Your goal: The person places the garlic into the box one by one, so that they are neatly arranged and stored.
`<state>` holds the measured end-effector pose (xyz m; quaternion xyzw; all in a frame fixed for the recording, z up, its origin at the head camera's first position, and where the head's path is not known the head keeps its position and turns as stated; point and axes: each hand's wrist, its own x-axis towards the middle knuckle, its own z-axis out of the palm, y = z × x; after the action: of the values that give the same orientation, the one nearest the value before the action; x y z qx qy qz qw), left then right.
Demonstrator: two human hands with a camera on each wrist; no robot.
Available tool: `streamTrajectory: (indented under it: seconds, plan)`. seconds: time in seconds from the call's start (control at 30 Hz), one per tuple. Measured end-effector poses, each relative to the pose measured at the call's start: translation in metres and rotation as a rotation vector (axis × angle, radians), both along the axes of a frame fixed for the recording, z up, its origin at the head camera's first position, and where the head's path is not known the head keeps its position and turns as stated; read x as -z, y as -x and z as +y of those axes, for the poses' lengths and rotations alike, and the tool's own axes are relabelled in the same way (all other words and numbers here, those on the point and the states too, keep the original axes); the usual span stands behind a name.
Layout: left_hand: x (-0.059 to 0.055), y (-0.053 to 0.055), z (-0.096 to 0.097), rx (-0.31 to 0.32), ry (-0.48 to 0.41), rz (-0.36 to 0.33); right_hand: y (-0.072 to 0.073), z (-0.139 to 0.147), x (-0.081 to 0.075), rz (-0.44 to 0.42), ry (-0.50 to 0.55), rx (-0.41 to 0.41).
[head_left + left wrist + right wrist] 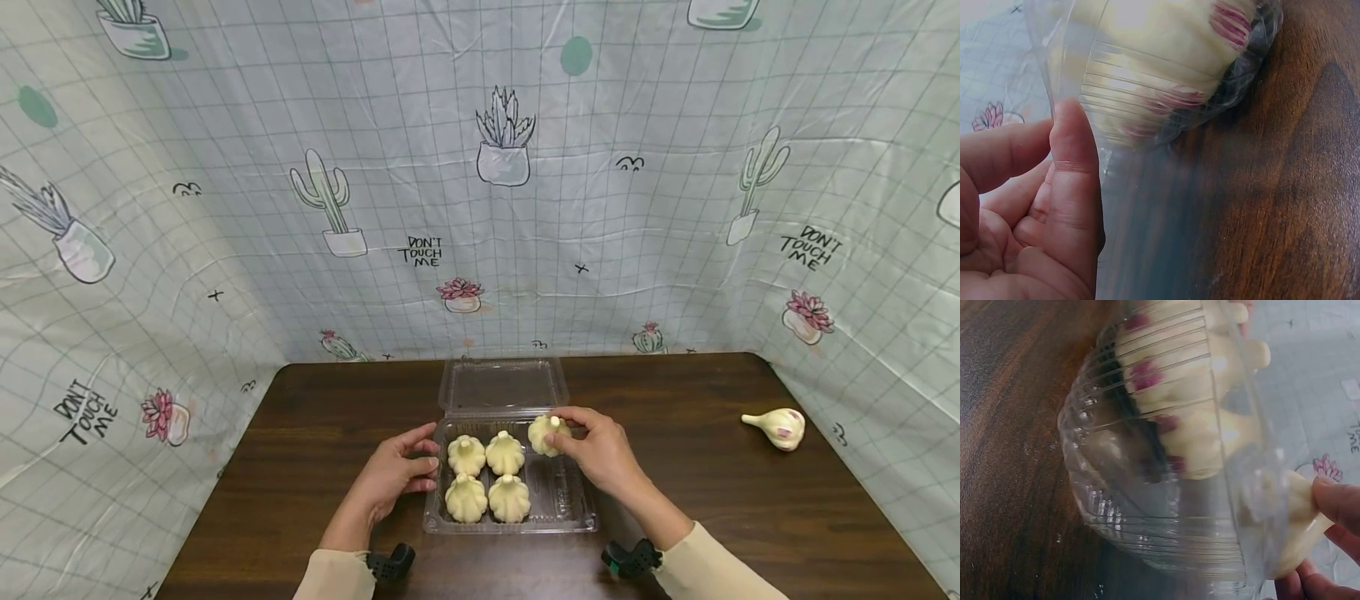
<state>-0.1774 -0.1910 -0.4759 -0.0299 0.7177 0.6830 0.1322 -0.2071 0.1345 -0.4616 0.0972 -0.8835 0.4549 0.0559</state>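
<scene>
My right hand (606, 450) holds a pale garlic bulb (546, 435) between thumb and fingers over the back right part of a clear plastic container (558, 492). In the right wrist view this garlic bulb (1300, 525) shows past the container's clear wall, fingers round its far side. Two rows of garlic bulbs (466, 498) with short stems sit in the container's left and middle. At the left edge, my left hand (397, 471) pinches the rim; in the left wrist view its thumb (1072, 150) and index finger meet there.
The container's hinged lid (504, 387) lies back, open, toward the curtain (405, 325). A single garlic bulb with a long stem (783, 428) lies on the dark wooden table (690, 467) at the right. Dark bands circle both wrists.
</scene>
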Motion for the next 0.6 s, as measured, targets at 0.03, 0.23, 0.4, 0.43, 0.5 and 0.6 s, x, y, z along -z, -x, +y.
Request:
streamTrajectory:
  seconds: [0.03,0.23,0.4,0.43,0.5,0.6]
  plan:
    - [0.0,0.0,0.0,-0.001,0.0,-0.001,0.0,0.0,0.001,0.001,-0.004,0.001]
    - [-0.001,0.0,0.0,0.0,-0.005,-0.001,0.001,-0.002,0.004,0.025,-0.02,0.01]
    - [0.0,-0.001,-0.001,0.0,-0.004,-0.002,0.002,-0.004,0.008,0.086,-0.047,-0.003]
    - [0.0,-0.001,-0.001,0.0,-0.004,-0.002,0.002,-0.004,0.009,0.092,-0.052,-0.007]
    - [0.0,-0.001,-0.001,0.001,-0.005,-0.004,0.002,-0.004,0.01,0.099,-0.06,-0.017]
    - [0.0,-0.001,-0.001,0.002,-0.005,-0.002,0.002,-0.005,0.013,0.096,-0.076,-0.016]
